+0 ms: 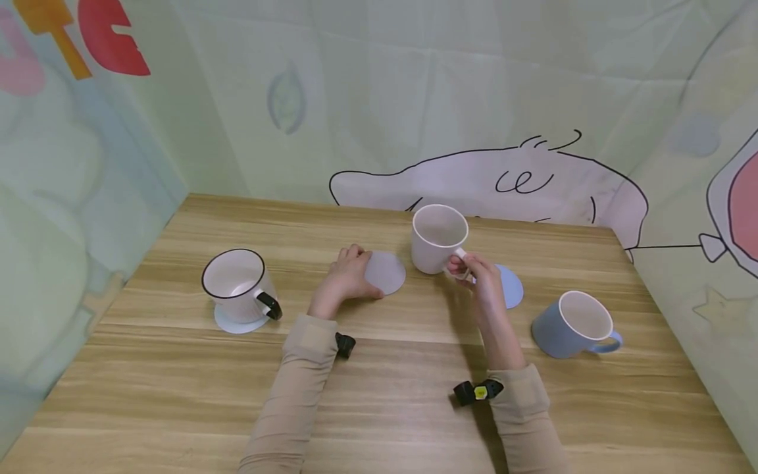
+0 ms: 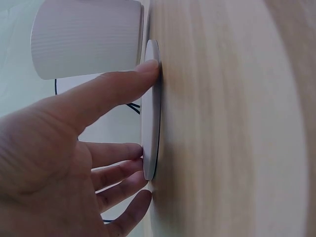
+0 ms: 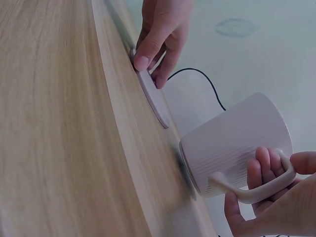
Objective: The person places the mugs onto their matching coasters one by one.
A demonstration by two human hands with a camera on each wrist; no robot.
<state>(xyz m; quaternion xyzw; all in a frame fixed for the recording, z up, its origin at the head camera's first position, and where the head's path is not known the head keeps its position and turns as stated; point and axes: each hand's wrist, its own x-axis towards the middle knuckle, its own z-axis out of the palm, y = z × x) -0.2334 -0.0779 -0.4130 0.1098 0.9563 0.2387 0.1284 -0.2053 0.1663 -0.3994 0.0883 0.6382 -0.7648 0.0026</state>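
Observation:
My left hand (image 1: 351,275) holds a round pale grey coaster (image 1: 386,273) by its edge. The left wrist view shows the thumb on one side of the coaster (image 2: 152,113) and fingertips at the other; it lies flat or almost flat on the table. My right hand (image 1: 481,276) grips the handle of a white ribbed mug (image 1: 435,253), just right of that coaster. In the right wrist view the mug (image 3: 242,138) looks slightly tilted, its base at or just above the tabletop. A blue coaster (image 1: 510,287) lies partly hidden behind the right hand.
On the left, a white mug with a black rim (image 1: 237,283) stands on a light blue coaster (image 1: 237,322). A blue mug (image 1: 571,326) stands at the right on the wooden table (image 1: 397,408). A printed curtain (image 1: 367,99) closes off the back and sides.

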